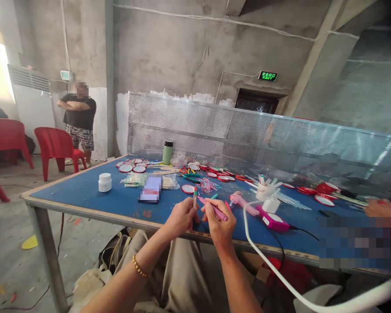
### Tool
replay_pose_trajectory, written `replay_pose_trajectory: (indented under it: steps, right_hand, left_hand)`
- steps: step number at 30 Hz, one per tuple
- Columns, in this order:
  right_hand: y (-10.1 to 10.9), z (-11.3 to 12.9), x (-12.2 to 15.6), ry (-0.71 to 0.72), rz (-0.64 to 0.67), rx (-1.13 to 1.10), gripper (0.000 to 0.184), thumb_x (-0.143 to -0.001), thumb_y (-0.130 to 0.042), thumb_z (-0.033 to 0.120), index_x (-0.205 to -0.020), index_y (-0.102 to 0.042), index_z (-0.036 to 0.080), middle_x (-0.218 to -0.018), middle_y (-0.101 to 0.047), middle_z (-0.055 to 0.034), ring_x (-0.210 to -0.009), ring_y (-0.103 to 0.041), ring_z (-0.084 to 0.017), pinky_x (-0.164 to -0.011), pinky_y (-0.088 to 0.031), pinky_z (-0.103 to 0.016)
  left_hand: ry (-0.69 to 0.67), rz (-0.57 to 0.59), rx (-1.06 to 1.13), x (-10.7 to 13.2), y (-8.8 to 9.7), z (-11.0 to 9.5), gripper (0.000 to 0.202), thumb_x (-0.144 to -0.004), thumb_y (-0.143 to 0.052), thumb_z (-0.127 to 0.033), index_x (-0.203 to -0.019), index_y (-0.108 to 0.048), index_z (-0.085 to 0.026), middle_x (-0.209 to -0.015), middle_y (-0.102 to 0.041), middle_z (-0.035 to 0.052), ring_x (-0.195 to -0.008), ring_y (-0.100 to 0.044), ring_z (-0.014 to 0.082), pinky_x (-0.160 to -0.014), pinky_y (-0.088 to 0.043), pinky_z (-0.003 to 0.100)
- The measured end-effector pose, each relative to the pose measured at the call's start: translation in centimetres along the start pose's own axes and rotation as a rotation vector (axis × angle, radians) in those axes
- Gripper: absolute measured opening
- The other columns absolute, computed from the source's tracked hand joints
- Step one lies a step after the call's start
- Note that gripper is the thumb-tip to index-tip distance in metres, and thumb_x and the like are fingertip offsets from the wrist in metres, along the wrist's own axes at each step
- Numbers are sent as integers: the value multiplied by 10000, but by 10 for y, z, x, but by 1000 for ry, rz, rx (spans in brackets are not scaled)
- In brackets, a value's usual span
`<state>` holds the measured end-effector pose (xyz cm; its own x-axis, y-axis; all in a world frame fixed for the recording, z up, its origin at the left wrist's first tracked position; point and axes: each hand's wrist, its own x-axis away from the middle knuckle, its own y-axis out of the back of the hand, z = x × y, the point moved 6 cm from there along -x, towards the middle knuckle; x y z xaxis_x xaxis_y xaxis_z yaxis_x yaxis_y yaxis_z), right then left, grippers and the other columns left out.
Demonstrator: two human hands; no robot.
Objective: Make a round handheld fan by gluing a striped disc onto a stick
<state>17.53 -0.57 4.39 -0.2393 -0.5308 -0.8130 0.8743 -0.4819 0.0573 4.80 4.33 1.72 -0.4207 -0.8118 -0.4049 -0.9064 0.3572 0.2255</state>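
Note:
My left hand [181, 215] is closed around a thin pale stick [194, 201] with a coloured red and green tip, held upright just above the table's front edge. A pink pen [219, 211] is gripped in my right hand [222, 228], its tip pointing left toward the stick, with a small gap between them. Beyond my hands lie a round red-rimmed disc [188, 189] and a loose pile of small pink and purple pieces [208, 184]. To the right of my right hand rests a pink tool with a rounded head [245, 203].
A phone [151, 189], a white jar [104, 182] and a green bottle [167, 153] stand or lie on the blue table [71, 191]. At right are a magenta box [273, 220], a white cup of sticks [266, 190] and another person's hand [384, 211]. A white hose [259, 250] arches in front.

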Motion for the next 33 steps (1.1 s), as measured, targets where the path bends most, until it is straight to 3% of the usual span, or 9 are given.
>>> replay_pose_trajectory:
  steps: [5,13,33]
  right_hand:
    - [2,-1,2,-19,-11,-33,156,-922,-605,317,-945,-682,183,-709,-684,1,-471,-575,-100,-470,-495,-224]
    - [-4,8,5,152,51,146,131,-932,-564,277,-945,-674,208,-829,-744,-45,-604,-661,-147,-577,-550,-272]
    - [-3,5,6,126,-4,132,116,-926,-573,281,-949,-667,216,-845,-743,-46,-631,-677,-157,-576,-560,-274]
  left_hand:
    - [9,0,7,1,0,-2,133,-910,-427,-335,-844,-437,-219,-637,-641,-33,-376,-517,103,-413,-354,204]
    - [-18,-19,-59,-1,1,0,217,-937,-420,-377,-798,-446,-213,-645,-639,-32,-404,-526,94,-477,-382,212]
    - [10,-9,-44,0,0,2,224,-930,-438,-408,-815,-440,-217,-660,-651,-28,-396,-522,95,-442,-349,206]
